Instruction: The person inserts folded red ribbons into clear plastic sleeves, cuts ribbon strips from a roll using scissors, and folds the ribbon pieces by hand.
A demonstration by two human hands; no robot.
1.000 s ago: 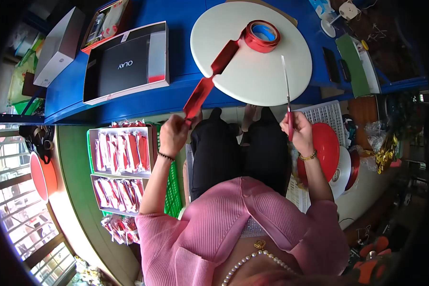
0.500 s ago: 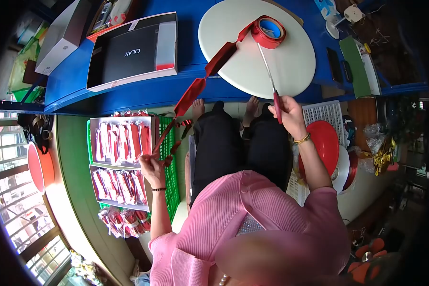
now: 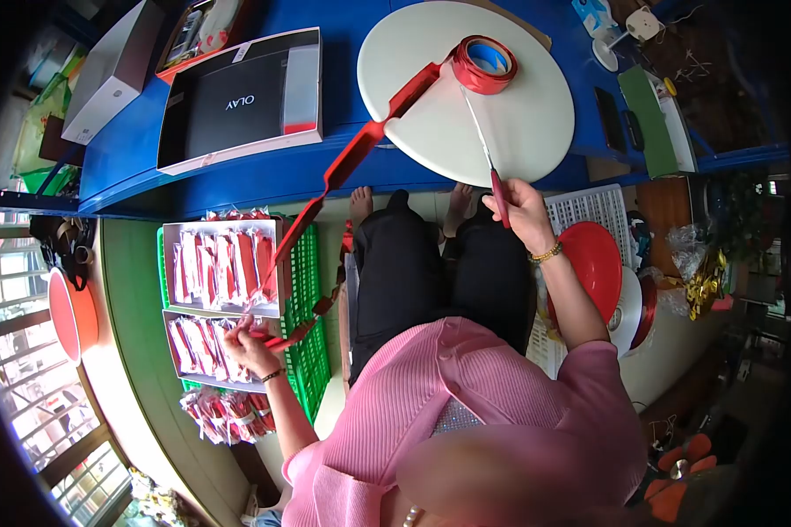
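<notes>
A roll of red ribbon [image 3: 486,83] with a blue core stands on a round white board [image 3: 536,132]. From it a red strip [image 3: 351,158], made of flat segments joined by narrow necks, runs tautly down to my left hand [image 3: 251,350]. That hand is closed on the strip, in front of boxes of packets, and a loose tail loops off to its right. My right hand [image 3: 526,215] grips the dark red handle of a long thin metal tool [image 3: 481,132]. The tool's tip reaches beside the roll; I cannot tell its exact kind.
An open OLAY box [image 3: 237,110] lies on the blue table [image 3: 119,180] at left. Boxes of red packets [image 3: 224,263] stand by a green crate [image 3: 312,351]. On the right are a white basket [image 3: 593,211], a red disc [image 3: 589,272] and a green box [image 3: 650,123].
My left hand has moved down and left, pulling the ribbon strip straighter and tighter. My right hand with the tool has shifted slightly left as the whole view moved a little.
</notes>
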